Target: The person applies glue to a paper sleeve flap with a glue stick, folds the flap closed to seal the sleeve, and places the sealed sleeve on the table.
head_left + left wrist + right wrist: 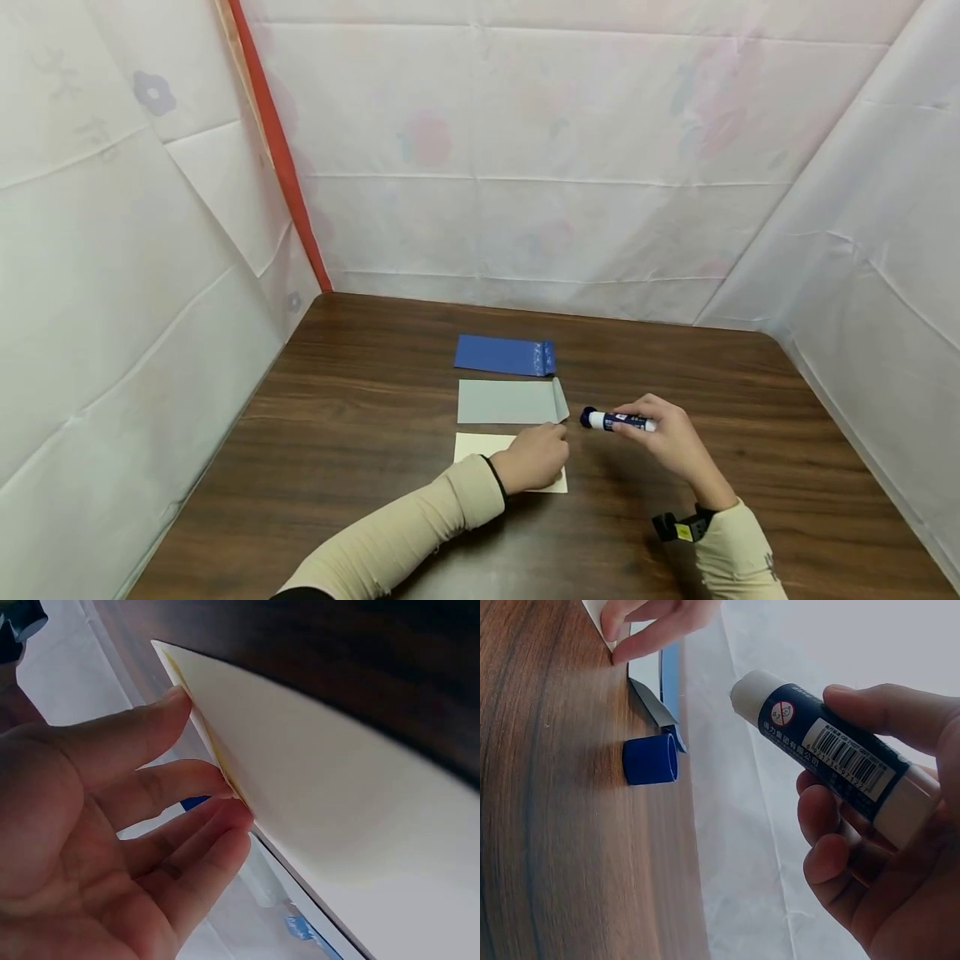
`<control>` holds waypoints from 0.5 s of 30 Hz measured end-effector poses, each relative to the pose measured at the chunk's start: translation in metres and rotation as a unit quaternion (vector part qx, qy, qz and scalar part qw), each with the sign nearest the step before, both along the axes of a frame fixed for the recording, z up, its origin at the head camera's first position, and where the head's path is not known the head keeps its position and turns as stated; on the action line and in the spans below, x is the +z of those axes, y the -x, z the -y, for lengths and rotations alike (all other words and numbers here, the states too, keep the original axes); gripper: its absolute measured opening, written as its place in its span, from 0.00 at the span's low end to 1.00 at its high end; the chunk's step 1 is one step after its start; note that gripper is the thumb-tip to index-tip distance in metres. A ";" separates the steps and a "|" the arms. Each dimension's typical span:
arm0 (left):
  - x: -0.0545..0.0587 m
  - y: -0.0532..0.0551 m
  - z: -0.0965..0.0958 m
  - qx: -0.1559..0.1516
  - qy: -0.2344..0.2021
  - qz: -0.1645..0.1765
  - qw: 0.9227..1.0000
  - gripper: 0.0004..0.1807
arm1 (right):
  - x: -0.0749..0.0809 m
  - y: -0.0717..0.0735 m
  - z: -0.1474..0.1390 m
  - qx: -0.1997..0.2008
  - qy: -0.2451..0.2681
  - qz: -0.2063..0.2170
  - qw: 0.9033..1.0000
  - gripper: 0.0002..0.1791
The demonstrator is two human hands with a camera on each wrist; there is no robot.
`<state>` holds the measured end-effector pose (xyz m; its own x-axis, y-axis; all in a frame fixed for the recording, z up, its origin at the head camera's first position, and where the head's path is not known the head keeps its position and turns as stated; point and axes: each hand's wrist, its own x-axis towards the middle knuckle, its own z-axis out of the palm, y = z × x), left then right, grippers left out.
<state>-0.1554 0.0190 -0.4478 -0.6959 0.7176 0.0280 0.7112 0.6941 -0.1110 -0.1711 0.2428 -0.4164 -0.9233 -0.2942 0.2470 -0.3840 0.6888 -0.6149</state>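
My left hand (534,457) is at the right edge of a cream piece of paper (474,447), nearest me on the table. In the left wrist view its thumb and fingertips pinch that edge, where a narrow yellowish fold (214,742) shows. My right hand (666,433) grips a glue stick (829,746) with a dark blue label, its white end bare and pointing left. The dark blue cap (651,760) lies on its side on the table, apart from the stick.
Beyond the cream paper lie a grey-green piece (504,402) with its right end folded up and a blue piece (495,354) with whitish marks near its folded right end. White cloth (480,150) hangs around the brown wooden table (360,467).
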 end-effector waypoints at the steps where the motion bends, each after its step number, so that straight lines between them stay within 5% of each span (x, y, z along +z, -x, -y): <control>1: 0.000 -0.001 -0.001 0.000 0.005 0.001 1.000 0.05 | 0.000 0.000 0.000 0.000 0.000 0.000 1.000 0.09; 8: 0.001 -0.005 -0.005 0.019 0.005 0.017 1.000 0.09 | -0.001 0.001 0.003 0.010 0.007 0.009 1.000 0.09; 15: 0.000 -0.004 -0.009 0.030 -0.011 -0.003 0.999 0.06 | 0.001 0.002 0.002 0.007 0.004 0.005 1.000 0.09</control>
